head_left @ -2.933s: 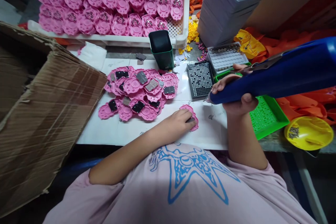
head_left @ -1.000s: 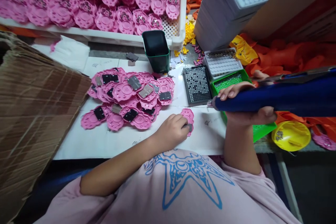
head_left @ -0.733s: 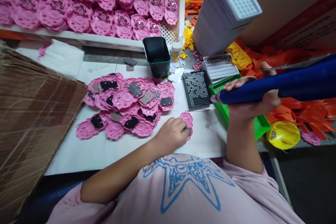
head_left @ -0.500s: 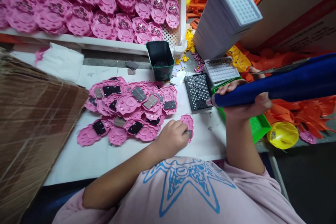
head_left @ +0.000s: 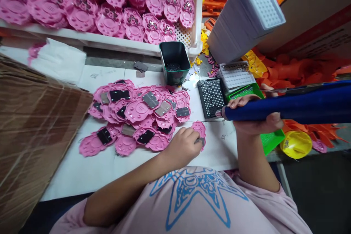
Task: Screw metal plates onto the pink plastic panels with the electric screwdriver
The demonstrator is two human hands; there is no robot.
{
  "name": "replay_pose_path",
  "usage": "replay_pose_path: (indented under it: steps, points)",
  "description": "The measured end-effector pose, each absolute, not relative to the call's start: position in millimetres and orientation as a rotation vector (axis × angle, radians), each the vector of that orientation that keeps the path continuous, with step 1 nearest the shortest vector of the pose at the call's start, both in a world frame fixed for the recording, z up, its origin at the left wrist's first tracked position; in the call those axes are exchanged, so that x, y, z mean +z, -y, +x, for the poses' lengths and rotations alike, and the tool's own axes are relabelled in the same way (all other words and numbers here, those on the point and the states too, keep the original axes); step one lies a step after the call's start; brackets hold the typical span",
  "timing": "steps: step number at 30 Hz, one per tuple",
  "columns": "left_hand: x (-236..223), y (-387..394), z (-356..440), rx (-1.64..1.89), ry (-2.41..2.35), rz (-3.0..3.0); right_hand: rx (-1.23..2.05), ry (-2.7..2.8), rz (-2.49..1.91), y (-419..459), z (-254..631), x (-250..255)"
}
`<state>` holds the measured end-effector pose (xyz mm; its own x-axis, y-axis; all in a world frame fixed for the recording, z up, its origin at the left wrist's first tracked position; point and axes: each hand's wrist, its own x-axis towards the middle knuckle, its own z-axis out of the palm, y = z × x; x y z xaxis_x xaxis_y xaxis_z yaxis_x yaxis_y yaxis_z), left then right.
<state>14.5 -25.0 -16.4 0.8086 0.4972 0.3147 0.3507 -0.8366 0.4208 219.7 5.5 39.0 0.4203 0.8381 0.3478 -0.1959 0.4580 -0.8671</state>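
Note:
My left hand (head_left: 186,145) is closed over the near left side of a pink plastic part (head_left: 199,128), pressing it to the white table. A small grey plate (head_left: 202,141) on that part shows beside my fingertips. My right hand (head_left: 255,117) grips a blue electric screwdriver (head_left: 296,106), held nearly level with its metal tip pointing left. The tip appears over the near edge of a black perforated tray (head_left: 212,97) filled with small screws. Left of my left hand lies a heap of pink parts (head_left: 139,113), many bearing black or grey plates.
Behind the heap stands a dark square cup (head_left: 174,76) with small dark pieces inside. A white crate (head_left: 196,40) holds stacked pink parts. Stacked white trays (head_left: 233,25), a green tray (head_left: 270,142) and a yellow cup (head_left: 296,144) are at right. A cardboard box (head_left: 35,135) borders the left.
The screwdriver's rear end has dropped, making it more level, and its tip has come slightly nearer to me. My left hand keeps its hold on the pink part. The whole view has shifted a little.

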Motion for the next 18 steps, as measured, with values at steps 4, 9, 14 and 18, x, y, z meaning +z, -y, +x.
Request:
replay_pose_path:
  steps: [4, 9, 14, 18]
  points:
    - [-16.6, 25.4, 13.9, 0.592, -0.663, 2.645, 0.772, 0.927, -0.856, -4.7, 221.3, 37.7]
    - [-14.8, 25.1, 13.9, 0.587, -0.687, 2.646, 0.779, 0.937, -0.889, -4.5, 220.7, 38.7]
    - [-14.5, 24.9, 14.1, 0.608, -0.709, 2.634, 0.837, 0.977, -0.960, -5.0, 220.8, 39.3]
    - [-15.6, 25.8, 15.1, 0.604, -0.728, 2.627, 0.830, 0.994, -0.973, -5.3, 219.2, 39.0]
